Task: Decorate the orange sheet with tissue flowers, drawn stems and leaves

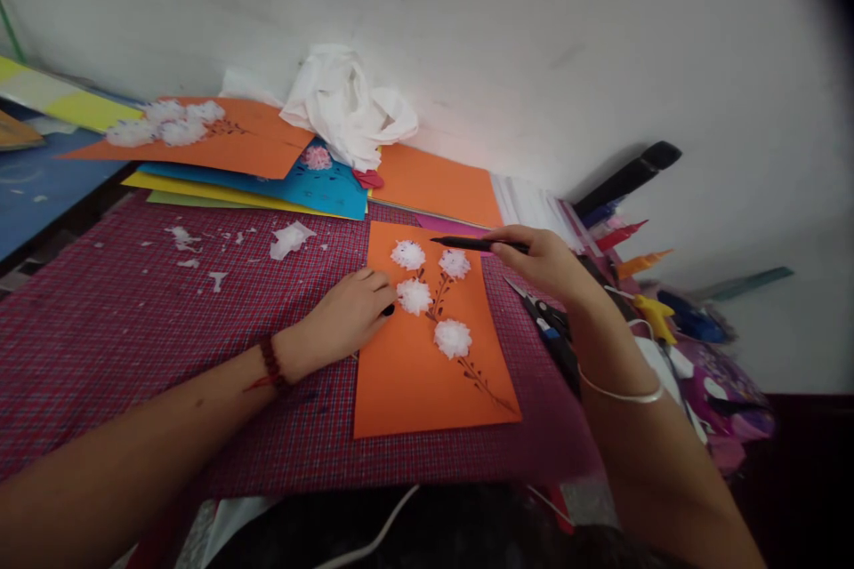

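An orange sheet lies on the red checked cloth. It bears several white fluffy tissue flowers on a drawn dark stem. My left hand rests on the sheet's left edge, fingers curled, holding a small dark cap at the fingertips beside one flower. My right hand hovers over the sheet's upper right corner, gripping a black pen that points left above the flowers.
Scissors lie right of the sheet. A stack of coloured paper with another flowered orange sheet and crumpled white tissue sits by the wall. Tissue scraps dot the cloth. Glue gun and clutter lie at right.
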A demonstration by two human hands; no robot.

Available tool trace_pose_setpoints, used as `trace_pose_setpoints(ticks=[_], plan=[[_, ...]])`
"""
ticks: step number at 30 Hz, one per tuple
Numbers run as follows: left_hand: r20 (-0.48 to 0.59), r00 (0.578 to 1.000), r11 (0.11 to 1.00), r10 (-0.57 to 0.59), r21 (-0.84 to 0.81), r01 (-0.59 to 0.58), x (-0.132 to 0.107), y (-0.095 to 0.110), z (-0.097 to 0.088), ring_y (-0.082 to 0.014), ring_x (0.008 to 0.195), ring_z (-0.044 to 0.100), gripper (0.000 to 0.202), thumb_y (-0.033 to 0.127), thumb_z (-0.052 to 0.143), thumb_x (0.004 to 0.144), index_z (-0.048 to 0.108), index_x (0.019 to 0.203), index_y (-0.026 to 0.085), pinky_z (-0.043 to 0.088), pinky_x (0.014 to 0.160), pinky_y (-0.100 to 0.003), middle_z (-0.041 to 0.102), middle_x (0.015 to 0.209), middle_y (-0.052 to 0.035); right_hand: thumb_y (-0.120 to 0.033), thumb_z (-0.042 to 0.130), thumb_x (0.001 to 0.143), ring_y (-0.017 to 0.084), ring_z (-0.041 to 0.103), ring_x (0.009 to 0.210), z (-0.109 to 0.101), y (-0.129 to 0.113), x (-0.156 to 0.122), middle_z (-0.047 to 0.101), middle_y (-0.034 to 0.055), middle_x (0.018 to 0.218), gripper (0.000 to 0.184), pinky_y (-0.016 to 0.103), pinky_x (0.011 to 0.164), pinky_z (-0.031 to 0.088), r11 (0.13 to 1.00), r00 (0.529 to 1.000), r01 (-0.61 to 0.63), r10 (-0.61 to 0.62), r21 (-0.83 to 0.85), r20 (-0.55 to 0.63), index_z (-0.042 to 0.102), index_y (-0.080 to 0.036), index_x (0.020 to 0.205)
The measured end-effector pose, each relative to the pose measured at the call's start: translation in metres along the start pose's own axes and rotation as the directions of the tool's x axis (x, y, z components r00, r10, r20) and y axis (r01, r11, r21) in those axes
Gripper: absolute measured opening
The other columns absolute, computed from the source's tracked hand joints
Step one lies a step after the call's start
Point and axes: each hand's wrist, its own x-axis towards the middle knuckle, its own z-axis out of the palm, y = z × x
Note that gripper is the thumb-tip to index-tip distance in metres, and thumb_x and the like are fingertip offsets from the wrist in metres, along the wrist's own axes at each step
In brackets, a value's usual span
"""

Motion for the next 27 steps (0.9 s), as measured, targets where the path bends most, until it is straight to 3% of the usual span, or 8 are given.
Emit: trace_pose_setpoints(ticks=[4, 7, 10, 12, 16, 27], plan=[[-0.009, 1.0, 1.0, 0.023, -0.019, -0.023, 0.001, -0.003, 0.003, -0.027, 0.1, 0.053, 0.016, 0.013, 0.049, 0.095, 0.065, 0.098, 0.014, 0.045, 0.094, -0.043, 0.062, 0.103, -0.0105, -0.04, 0.058, 0.084, 0.017, 0.055, 0.062, -0.033, 0.034, -0.033, 0.069, 0.0047, 0.074, 0.036, 0.031, 0.059, 0.04, 0.992, 0.978, -0.125, 0.124, 0.009, -0.169, 0.078, -0.018, 0.104], [-0.04, 0.999, 0.999, 0.027, -0.039, -0.029, 0.001, -0.009, 0.007, -0.0279, 0.098, 0.053, 0.017, 0.016, 0.047, 0.096, 0.065, 0.095, 0.014, 0.045, 0.09, -0.044, 0.061, 0.1, -0.0106, -0.037, 0.056, 0.084, 0.018, 0.059, 0.064, -0.048, 0.071, -0.054, 0.072, 0.0054, 0.076, 0.036, 0.031, 0.061, 0.043, 0.96, 0.908, -0.279, 0.259, -0.015, -0.328, 0.078, -0.016, 0.105], [-0.074, 0.996, 0.997, 0.043, -0.059, -0.047, 0.002, -0.017, 0.011, -0.0279, 0.096, 0.054, 0.02, 0.021, 0.046, 0.096, 0.065, 0.095, 0.016, 0.045, 0.089, -0.044, 0.061, 0.099, -0.0102, -0.031, 0.054, 0.084, 0.022, 0.066, 0.08, -0.053, 0.105, -0.069, 0.077, 0.0095, 0.092, 0.036, 0.033, 0.074, 0.048, 0.911, 0.831, -0.407, 0.343, -0.059, -0.439, 0.078, -0.013, 0.104], [-0.082, 0.996, 0.997, 0.047, -0.065, -0.052, 0.003, -0.019, 0.012, -0.0276, 0.095, 0.055, 0.022, 0.024, 0.044, 0.097, 0.065, 0.093, 0.017, 0.045, 0.089, -0.044, 0.062, 0.098, -0.0097, -0.03, 0.053, 0.086, 0.023, 0.067, 0.084, -0.051, 0.121, -0.076, 0.078, 0.0106, 0.097, 0.037, 0.034, 0.078, 0.049, 0.88, 0.81, -0.465, 0.377, -0.099, -0.45, 0.078, -0.013, 0.106], [-0.07, 0.997, 0.997, 0.034, -0.062, -0.038, 0.003, -0.02, 0.012, -0.0285, 0.094, 0.055, 0.027, 0.029, 0.042, 0.097, 0.066, 0.093, 0.017, 0.045, 0.089, -0.045, 0.063, 0.097, -0.0104, -0.031, 0.052, 0.088, 0.025, 0.069, 0.087, -0.041, 0.138, -0.084, 0.079, 0.0115, 0.099, 0.038, 0.034, 0.079, 0.049, 0.853, 0.815, -0.5, 0.403, -0.153, -0.417, 0.077, -0.013, 0.11], [-0.077, 0.996, 0.997, 0.034, -0.072, -0.039, 0.003, -0.021, 0.013, -0.0279, 0.094, 0.055, 0.027, 0.029, 0.042, 0.097, 0.065, 0.093, 0.017, 0.046, 0.089, -0.046, 0.063, 0.098, -0.0108, -0.035, 0.057, 0.086, 0.023, 0.068, 0.079, -0.029, 0.153, -0.083, 0.079, 0.0104, 0.093, 0.035, 0.032, 0.074, 0.048, 0.848, 0.816, -0.505, 0.408, -0.162, -0.41, 0.078, -0.016, 0.106]])
